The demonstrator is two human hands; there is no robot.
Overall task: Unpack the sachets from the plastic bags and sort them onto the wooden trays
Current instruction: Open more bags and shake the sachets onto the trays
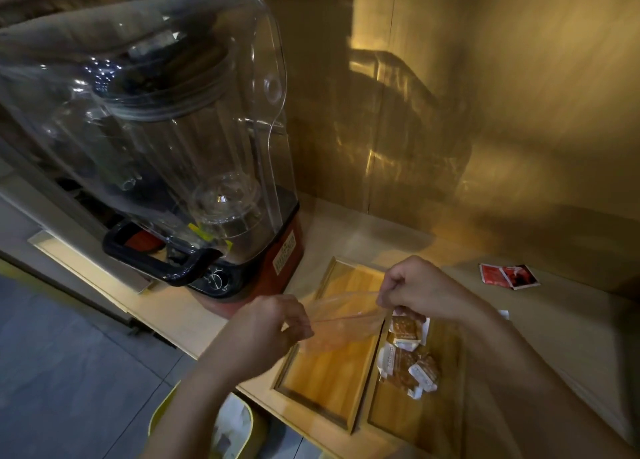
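Both my hands hold a clear plastic bag (343,315) stretched between them above the left wooden tray (325,372). My left hand (266,327) pinches the bag's left end and my right hand (412,289) pinches its right end. The bag looks empty. Several brown-and-white sachets (408,351) lie in a loose heap on the right wooden tray (412,420). The left tray's floor is bare. Two red sachets (509,275) lie on the counter at the far right.
A large blender (166,147) with a clear cover and red base stands on the counter left of the trays. A yellow bin (214,427) with white scraps sits on the floor below the counter edge. A wall rises right behind the counter.
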